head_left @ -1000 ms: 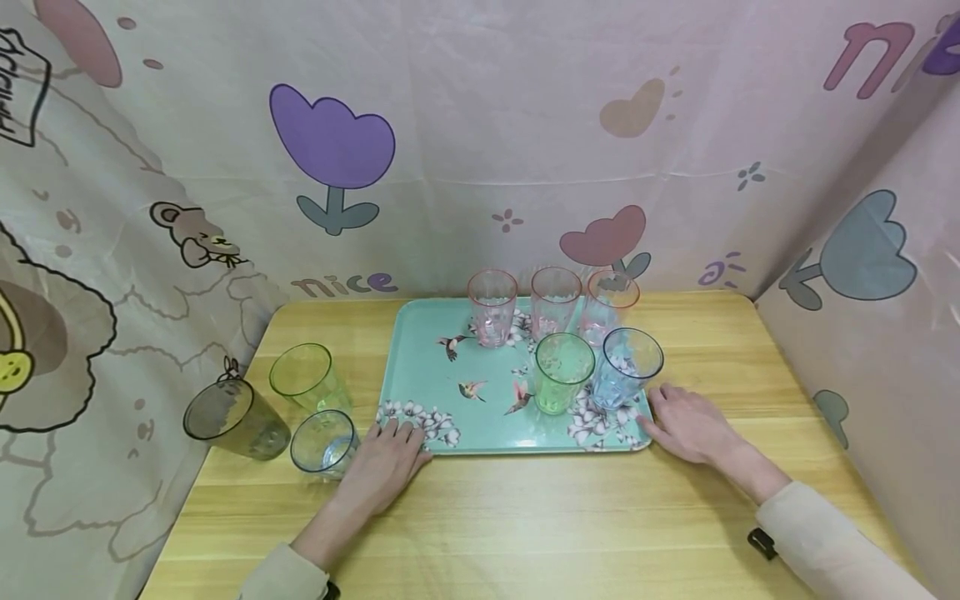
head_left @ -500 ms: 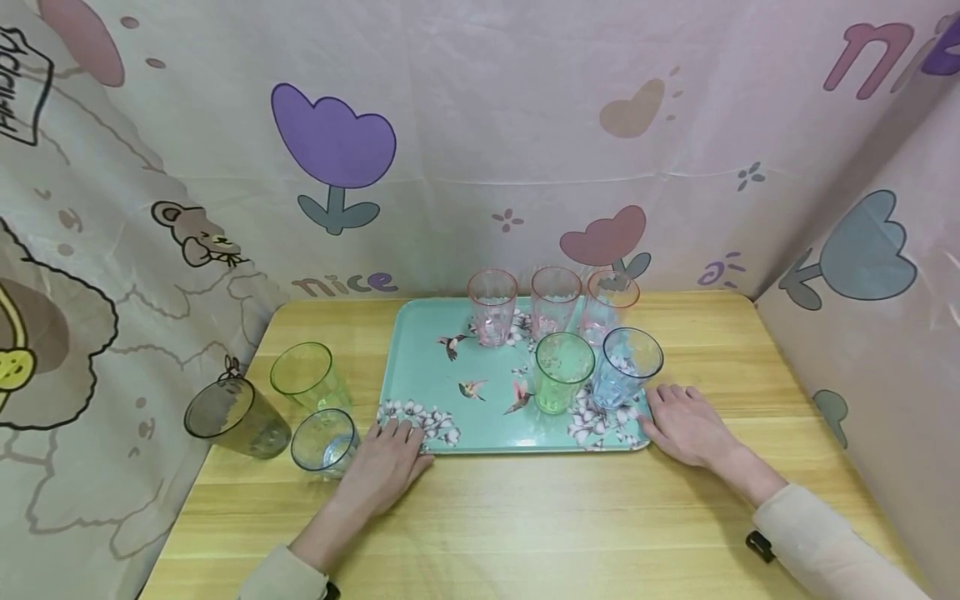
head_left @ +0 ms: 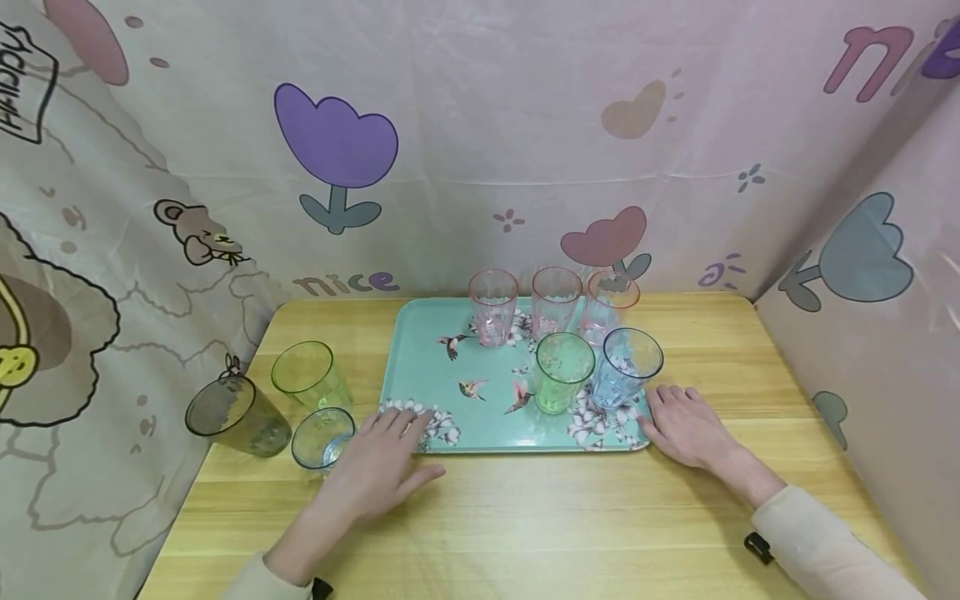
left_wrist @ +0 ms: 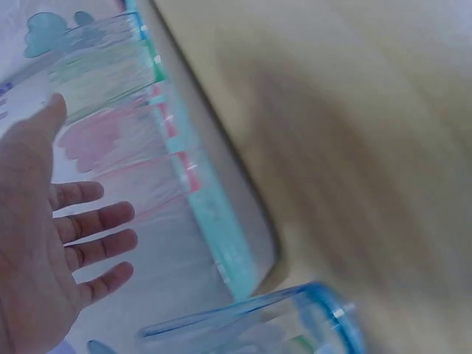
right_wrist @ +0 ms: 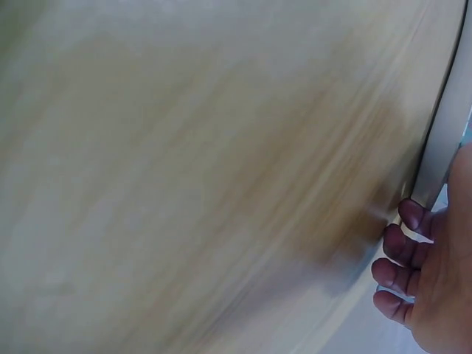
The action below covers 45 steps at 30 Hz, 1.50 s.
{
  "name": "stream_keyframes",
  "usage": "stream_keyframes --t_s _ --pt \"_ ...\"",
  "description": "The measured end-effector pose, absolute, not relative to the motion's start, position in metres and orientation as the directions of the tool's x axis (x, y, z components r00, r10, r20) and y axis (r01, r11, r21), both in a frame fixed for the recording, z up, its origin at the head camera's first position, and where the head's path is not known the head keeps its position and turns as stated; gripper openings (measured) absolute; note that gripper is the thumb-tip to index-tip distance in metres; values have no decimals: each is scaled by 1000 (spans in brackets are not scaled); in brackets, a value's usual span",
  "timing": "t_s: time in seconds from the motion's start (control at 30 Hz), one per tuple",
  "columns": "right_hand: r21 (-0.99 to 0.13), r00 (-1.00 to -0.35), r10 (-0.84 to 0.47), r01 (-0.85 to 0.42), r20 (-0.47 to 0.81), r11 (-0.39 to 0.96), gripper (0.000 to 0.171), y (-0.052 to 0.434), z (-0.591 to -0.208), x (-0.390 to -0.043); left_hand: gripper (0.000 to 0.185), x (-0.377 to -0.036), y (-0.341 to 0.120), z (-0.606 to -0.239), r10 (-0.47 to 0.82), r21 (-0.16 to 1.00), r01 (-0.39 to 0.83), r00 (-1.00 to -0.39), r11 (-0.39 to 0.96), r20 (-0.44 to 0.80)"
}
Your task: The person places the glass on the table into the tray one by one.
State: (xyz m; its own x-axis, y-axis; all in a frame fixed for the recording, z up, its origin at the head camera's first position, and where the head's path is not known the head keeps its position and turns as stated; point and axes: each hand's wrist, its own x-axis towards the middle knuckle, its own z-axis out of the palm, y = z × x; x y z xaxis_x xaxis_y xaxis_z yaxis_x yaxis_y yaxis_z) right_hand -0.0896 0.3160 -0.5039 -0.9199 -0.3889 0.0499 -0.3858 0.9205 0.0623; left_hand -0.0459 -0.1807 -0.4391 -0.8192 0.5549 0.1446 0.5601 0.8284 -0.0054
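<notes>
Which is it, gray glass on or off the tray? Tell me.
Off. In the head view, the gray glass stands on the table, left of the tray, apart from it.

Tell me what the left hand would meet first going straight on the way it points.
The left hand would probably meet the tray first, whose near left corner it overlaps in the head view; height and contact are unclear. If it passed above, the leftmost pink glass looks next in line.

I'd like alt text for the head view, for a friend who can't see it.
A person's left hand and right hand are at the near corners of a turquoise tray holding five tinted glasses on a wooden table. Three more glasses stand left of the tray.
</notes>
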Motion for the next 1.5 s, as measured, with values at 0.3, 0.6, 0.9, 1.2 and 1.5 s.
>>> stream_keyframes --t_s 0.3,0.6,0.9,1.2,1.5 --pt "70 -916 -396 -392 60 917 49 317 -506 -90 98 -43 -194 -409 550 28 584 -779 811 302" --pt "68 -913 -400 -396 77 916 41 317 -506 -90 119 -42 -217 -398 428 72 506 -789 859 440" --pt "59 -919 -389 -386 58 921 45 317 -505 -90 135 -31 -238 -402 190 176 334 -816 926 546" --pt "59 -919 -391 -388 55 920 43 316 -505 -91 140 -17 -257 -416 38 241 195 -845 951 533" --pt "47 -922 -384 -382 47 923 48 316 -505 -91 132 -10 -266 -432 -8 244 139 -857 960 516"
